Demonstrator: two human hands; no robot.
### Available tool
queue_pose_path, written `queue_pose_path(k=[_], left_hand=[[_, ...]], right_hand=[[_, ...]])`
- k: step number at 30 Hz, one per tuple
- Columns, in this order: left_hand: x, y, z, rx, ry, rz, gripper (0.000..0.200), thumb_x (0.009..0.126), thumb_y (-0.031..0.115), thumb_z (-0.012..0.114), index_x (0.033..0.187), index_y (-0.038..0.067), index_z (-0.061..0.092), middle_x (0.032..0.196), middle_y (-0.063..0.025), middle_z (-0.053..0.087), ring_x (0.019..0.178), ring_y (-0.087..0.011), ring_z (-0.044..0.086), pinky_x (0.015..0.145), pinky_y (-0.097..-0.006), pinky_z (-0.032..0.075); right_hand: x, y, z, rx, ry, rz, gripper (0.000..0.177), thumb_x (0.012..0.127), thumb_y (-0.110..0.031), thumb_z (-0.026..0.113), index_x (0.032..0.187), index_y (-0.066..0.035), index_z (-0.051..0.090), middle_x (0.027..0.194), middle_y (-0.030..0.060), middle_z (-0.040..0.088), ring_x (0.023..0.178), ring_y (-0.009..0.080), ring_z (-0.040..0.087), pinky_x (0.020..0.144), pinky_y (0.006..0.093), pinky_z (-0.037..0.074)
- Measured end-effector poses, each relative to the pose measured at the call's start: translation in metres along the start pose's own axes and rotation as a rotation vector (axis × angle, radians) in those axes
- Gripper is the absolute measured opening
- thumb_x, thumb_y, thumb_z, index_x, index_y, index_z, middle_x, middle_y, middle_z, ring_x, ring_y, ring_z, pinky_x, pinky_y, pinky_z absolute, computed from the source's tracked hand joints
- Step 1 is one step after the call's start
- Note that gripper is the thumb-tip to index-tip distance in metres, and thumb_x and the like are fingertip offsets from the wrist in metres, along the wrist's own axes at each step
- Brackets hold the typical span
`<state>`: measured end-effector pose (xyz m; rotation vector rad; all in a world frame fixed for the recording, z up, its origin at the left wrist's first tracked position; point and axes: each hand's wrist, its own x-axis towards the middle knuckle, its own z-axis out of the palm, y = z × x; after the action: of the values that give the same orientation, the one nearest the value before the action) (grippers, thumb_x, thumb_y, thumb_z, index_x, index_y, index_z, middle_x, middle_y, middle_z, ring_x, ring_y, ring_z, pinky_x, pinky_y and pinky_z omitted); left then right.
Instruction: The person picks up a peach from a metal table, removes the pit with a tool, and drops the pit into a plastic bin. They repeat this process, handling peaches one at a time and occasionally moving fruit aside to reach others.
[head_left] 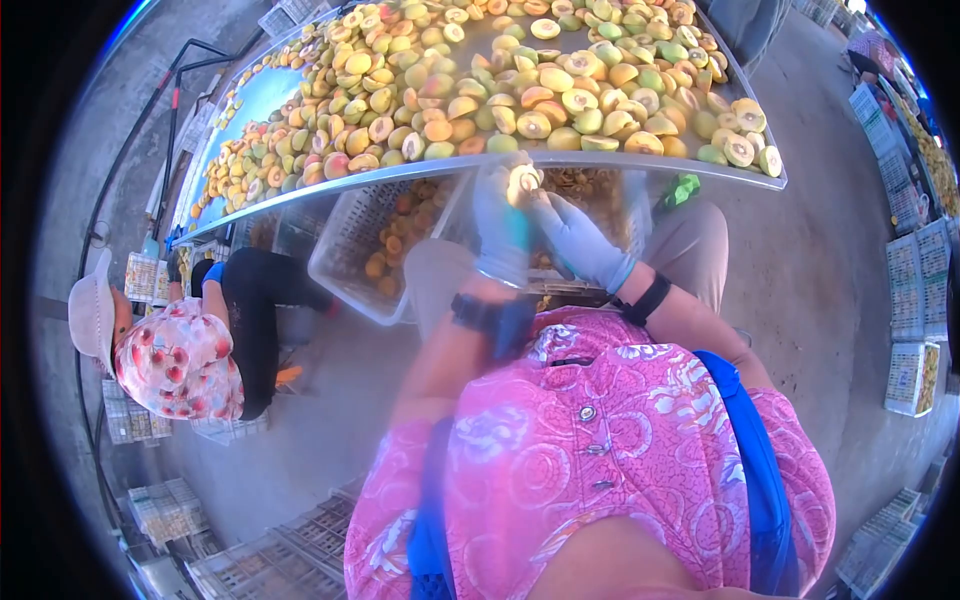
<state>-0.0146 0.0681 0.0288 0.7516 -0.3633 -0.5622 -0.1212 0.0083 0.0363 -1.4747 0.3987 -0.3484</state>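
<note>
My left hand [503,232], in a pale glove and smeared by motion, is closed around a halved apricot [523,184] just below the metal table's front rim. Close on its right, my gloved right hand [588,243] has its fingers pressed together, their tips near the fruit. Whatever the right fingers hold, if anything, is too small to make out. Beyond both hands, many apricot halves [560,80] in yellow, green and orange cover the metal table [480,164], several showing their cut faces.
Under the table stand a white plastic crate [335,262] with orange fruit pieces and another container behind my hands. At left sits a co-worker in a hat [92,310]. Stacked crates [905,285] line the right side; more crates [275,560] lie behind at lower left.
</note>
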Motion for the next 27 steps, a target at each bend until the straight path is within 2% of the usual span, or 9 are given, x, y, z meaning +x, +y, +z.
queue_pose_path(k=[2, 6, 12, 14, 17, 18, 20, 24, 27], left_hand=[[0.003, -0.003, -0.008, 0.212, 0.017, 0.040, 0.026, 0.093, 0.020, 0.044, 0.102, 0.002, 0.061, 0.098, -0.0087, 0.062, 0.088, -0.0176, 0.059, 0.078, -0.0307, 0.049], [0.001, 0.003, -0.004, 0.279, -0.030, 0.095, 0.026, 0.093, 0.020, 0.045, 0.100, 0.001, 0.061, 0.099, -0.0101, 0.062, 0.087, -0.0192, 0.059, 0.076, -0.0328, 0.050], [0.003, 0.019, 0.005, -0.039, -0.032, -0.293, 0.030, 0.096, 0.027, 0.046, 0.097, 0.001, 0.061, 0.096, -0.0118, 0.062, 0.085, -0.0226, 0.061, 0.074, -0.0351, 0.052], [0.004, 0.009, 0.001, 0.118, -0.041, -0.134, 0.045, 0.100, 0.042, 0.042, 0.096, 0.001, 0.061, 0.090, -0.0118, 0.064, 0.082, -0.0214, 0.063, 0.073, -0.0350, 0.055], [0.004, 0.002, -0.002, 0.523, -0.010, 0.118, 0.053, 0.098, 0.050, 0.044, 0.092, 0.001, 0.061, 0.085, -0.0125, 0.064, 0.074, -0.0213, 0.063, 0.072, -0.0335, 0.056], [0.005, 0.010, -0.002, 0.522, -0.009, 0.117, 0.053, 0.098, 0.050, 0.044, 0.092, 0.001, 0.061, 0.085, -0.0125, 0.064, 0.074, -0.0213, 0.063, 0.072, -0.0335, 0.056], [0.007, 0.034, -0.001, 0.345, -0.089, -0.367, 0.056, 0.095, 0.053, 0.049, 0.090, -0.001, 0.062, 0.078, -0.0132, 0.064, 0.068, -0.0203, 0.064, 0.067, -0.0311, 0.056], [0.002, 0.040, 0.005, 0.365, -0.084, -0.409, 0.059, 0.093, 0.055, 0.052, 0.089, -0.003, 0.063, 0.075, -0.0129, 0.065, 0.066, -0.0185, 0.065, 0.060, -0.0273, 0.053], [0.006, 0.036, -0.004, 0.646, -0.200, -0.303, 0.059, 0.092, 0.055, 0.053, 0.085, -0.002, 0.066, 0.073, -0.0120, 0.067, 0.069, -0.0180, 0.067, 0.058, -0.0271, 0.053]], right_hand=[[-0.001, 0.000, 0.000, -0.001, -0.030, 0.050, 0.041, 0.102, -0.034, 0.043, 0.119, 0.001, 0.056, 0.106, 0.0096, 0.062, 0.096, 0.0162, 0.056, 0.087, 0.0315, 0.045], [-0.009, -0.007, -0.001, 0.029, -0.093, 0.091, 0.043, 0.102, -0.035, 0.042, 0.120, 0.002, 0.055, 0.106, 0.0077, 0.061, 0.097, 0.0148, 0.055, 0.088, 0.0306, 0.045], [-0.012, -0.008, 0.000, 0.165, -0.167, 0.141, 0.043, 0.102, -0.035, 0.044, 0.123, 0.000, 0.054, 0.108, 0.0043, 0.060, 0.096, 0.0124, 0.053, 0.087, 0.0288, 0.045], [-0.016, -0.019, 0.000, 0.243, -0.188, 0.230, 0.042, 0.101, -0.036, 0.045, 0.123, -0.001, 0.055, 0.106, 0.0026, 0.059, 0.094, 0.0106, 0.052, 0.083, 0.0270, 0.045], [-0.015, -0.019, -0.005, 0.322, -0.238, 0.305, 0.042, 0.101, -0.037, 0.046, 0.123, -0.002, 0.054, 0.103, 0.0011, 0.057, 0.092, 0.0089, 0.052, 0.080, 0.0251, 0.046], [-0.016, -0.021, -0.006, 0.322, -0.238, 0.307, 0.042, 0.101, -0.037, 0.046, 0.123, -0.002, 0.054, 0.103, 0.0011, 0.057, 0.092, 0.0089, 0.052, 0.080, 0.0251, 0.046], [-0.018, -0.025, -0.006, 0.446, -0.278, 0.414, 0.042, 0.101, -0.037, 0.047, 0.124, -0.002, 0.053, 0.102, -0.0001, 0.056, 0.091, 0.0080, 0.051, 0.079, 0.0242, 0.046], [-0.021, -0.025, -0.006, 0.336, -0.288, 0.441, 0.042, 0.100, -0.036, 0.048, 0.126, -0.003, 0.051, 0.106, 0.0007, 0.056, 0.092, 0.0084, 0.052, 0.080, 0.0245, 0.047], [-0.025, -0.022, -0.005, 0.375, -0.289, 0.429, 0.042, 0.100, -0.036, 0.048, 0.126, -0.002, 0.051, 0.111, 0.0023, 0.057, 0.095, 0.0089, 0.053, 0.081, 0.0245, 0.047]])
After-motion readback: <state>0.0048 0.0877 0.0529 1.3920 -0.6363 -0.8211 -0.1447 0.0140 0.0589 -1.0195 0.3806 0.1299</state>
